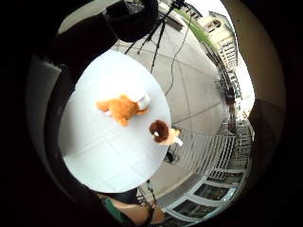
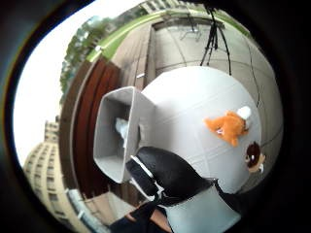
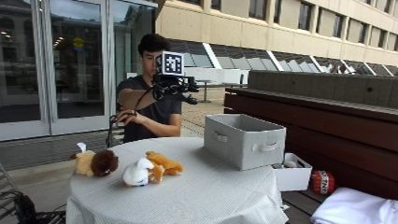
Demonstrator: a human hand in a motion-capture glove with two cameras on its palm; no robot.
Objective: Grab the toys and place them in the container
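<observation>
orange and white plush fox point(image 3: 151, 170) waits untouched on the counter point(image 3: 205, 196); my gloved right hand point(image 3: 174, 87) hovers high, fingers hanging relaxed, empty.

Outside view faces across the table point(image 3: 205, 196); both palm views look down on it from well above.

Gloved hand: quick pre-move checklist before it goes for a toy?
1. Right hand free of any toy: ok, raised above the table.
2. Orange toy on the table, unobstructed: ok.
3. Brown toy within the table edge: ok, though close to it.
4. Container upright, opening up: ok.
5. Room inside container: ok, one pale item lies inside.
6. Fingers open enough for a grasp: cannot tell.
</observation>
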